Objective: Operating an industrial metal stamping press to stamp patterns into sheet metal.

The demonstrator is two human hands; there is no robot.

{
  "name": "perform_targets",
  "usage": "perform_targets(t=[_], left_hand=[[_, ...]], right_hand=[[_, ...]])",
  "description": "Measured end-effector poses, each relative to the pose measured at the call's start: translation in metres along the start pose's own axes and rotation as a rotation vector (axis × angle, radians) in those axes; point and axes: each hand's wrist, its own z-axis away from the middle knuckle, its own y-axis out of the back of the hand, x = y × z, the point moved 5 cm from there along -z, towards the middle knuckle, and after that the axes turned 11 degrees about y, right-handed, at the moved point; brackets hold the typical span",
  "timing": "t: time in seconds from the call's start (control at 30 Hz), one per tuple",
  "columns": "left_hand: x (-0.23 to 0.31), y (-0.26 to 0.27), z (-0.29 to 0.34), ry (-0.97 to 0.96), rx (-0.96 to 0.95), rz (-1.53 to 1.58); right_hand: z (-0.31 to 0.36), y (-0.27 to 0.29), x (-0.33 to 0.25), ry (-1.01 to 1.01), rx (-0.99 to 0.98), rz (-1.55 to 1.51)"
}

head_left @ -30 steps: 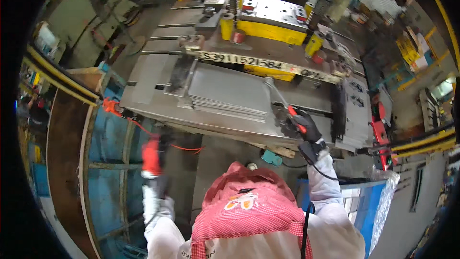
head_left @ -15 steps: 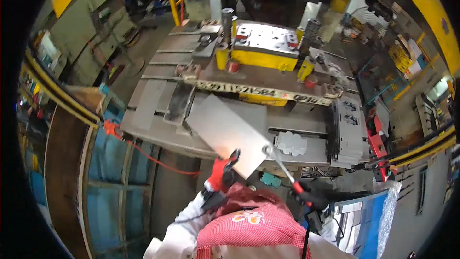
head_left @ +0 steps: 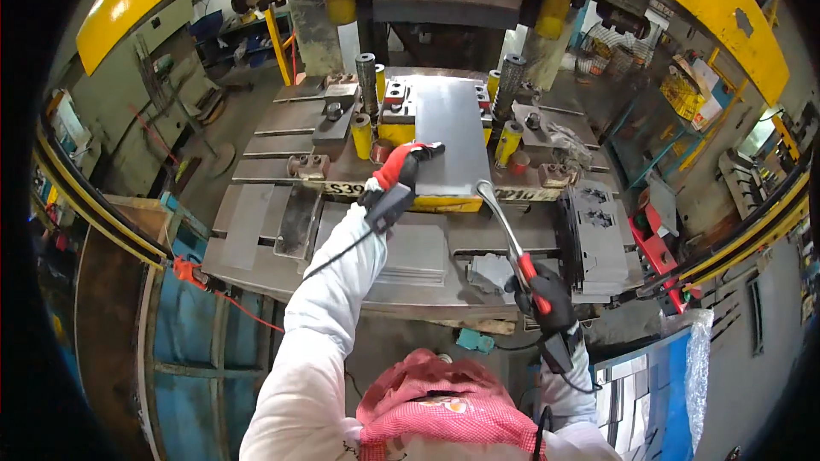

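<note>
A flat grey metal sheet (head_left: pixel 451 132) lies lengthwise over the die (head_left: pixel 395 131), its near end reaching toward me. My left hand (head_left: pixel 406 169), in a red and black glove, grips the sheet's left edge with the thumb on top. In its black glove, my right hand (head_left: pixel 547 297) is closed round the red handle of a long metal tool (head_left: pixel 506 226). The tool's round end is at the sheet's near right corner; whether it touches cannot be made out. Nearer to me, a stack of plain sheets (head_left: pixel 414 249) rests on the press bed.
Guide posts (head_left: pixel 366 85) and yellow blocks (head_left: pixel 507 143) flank the die. Above hangs the press's upper part (head_left: pixel 444 2). Stacked cut plates (head_left: pixel 603 248) stand at right, beside a small cut piece (head_left: pixel 490 273). A red cord (head_left: pixel 248 309) hangs at left.
The sheet has moved forward from above the near stack onto the die and turned straight. Both hands moved forward with it, the left still gripping the sheet and the right still holding the tool.
</note>
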Motion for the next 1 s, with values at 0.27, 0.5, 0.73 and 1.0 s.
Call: perform_targets(t=[0.27,0.5,0.73,1.0], left_hand=[[-0.058,0.035,-0.002,-0.006,0.117,0.299],[-0.027,-0.026,0.037,0.489,-0.012,0.975],[-0.023,-0.035,0.038,0.383,0.139,0.937],[-0.012,-0.039,0.036,0.371,0.158,1.144]], right_hand=[[-0.045,-0.009,-0.005,-0.050,0.005,-0.100],[-0.046,-0.010,-0.001,-0.021,0.006,-0.112],[-0.044,-0.014,-0.001,-0.003,0.048,-0.122],[-0.043,-0.025,-0.009,0.005,0.092,-0.123]])
